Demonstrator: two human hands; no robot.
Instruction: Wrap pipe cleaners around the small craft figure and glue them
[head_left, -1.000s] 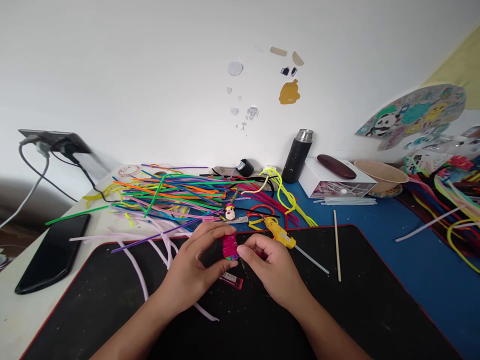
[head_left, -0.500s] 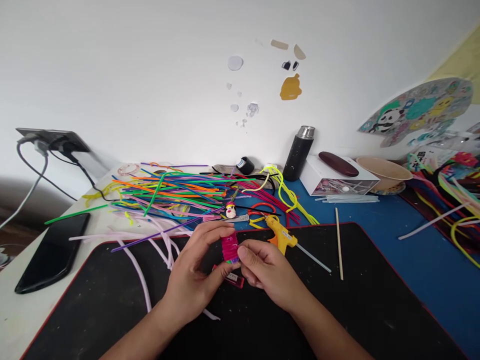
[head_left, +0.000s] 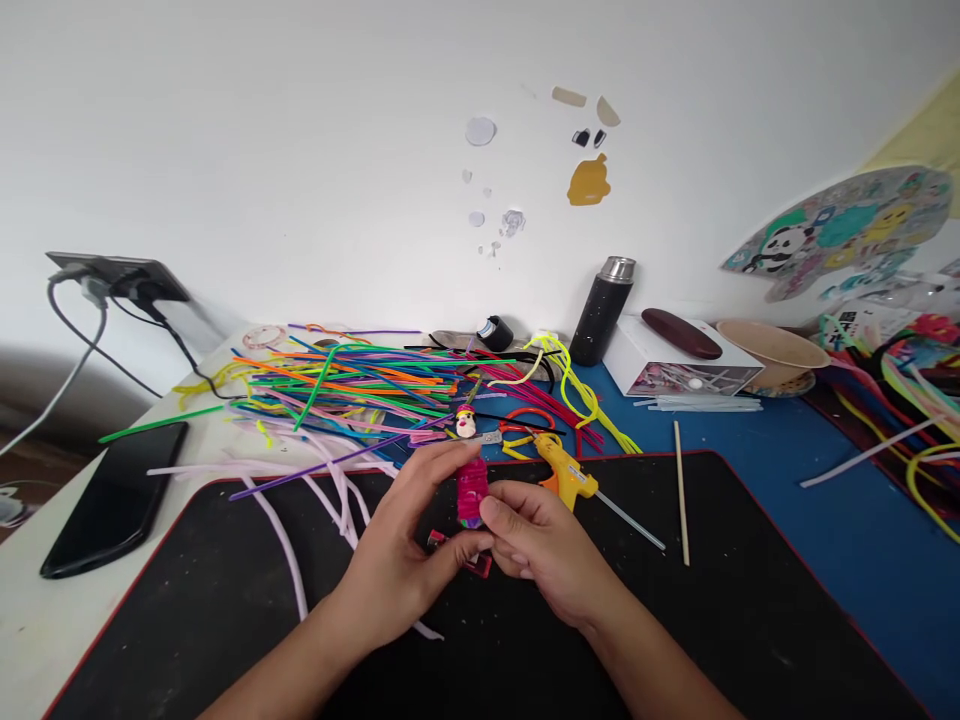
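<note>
Between my hands is a small magenta piece of wound pipe cleaner (head_left: 472, 490), with a bit of green and purple at its lower end. My left hand (head_left: 409, 540) curves around it, fingertips on the top and thumb near the bottom. With thumb and forefinger, my right hand (head_left: 529, 530) pinches its right side. Partly hidden behind my left thumb, a red packet (head_left: 480, 566) lies on the black mat (head_left: 637, 630). Just beyond my hands are a little white-faced figure (head_left: 466, 423), orange-handled scissors (head_left: 491, 437) and a yellow glue gun (head_left: 566, 473) with a clear glue stick.
Many coloured pipe cleaners (head_left: 360, 385) spread across the back left, with pale pink ones (head_left: 281, 545) reaching onto the mat. A black phone (head_left: 120, 500) lies left. A wooden stick (head_left: 681, 495), a black thermos (head_left: 602, 312), a white box (head_left: 675, 350) and a beige bowl (head_left: 772, 345) are right.
The view has shifted slightly. The magenta piece stays between my hands, now a little more upright, and my left thumb has moved slightly off its lower end.
</note>
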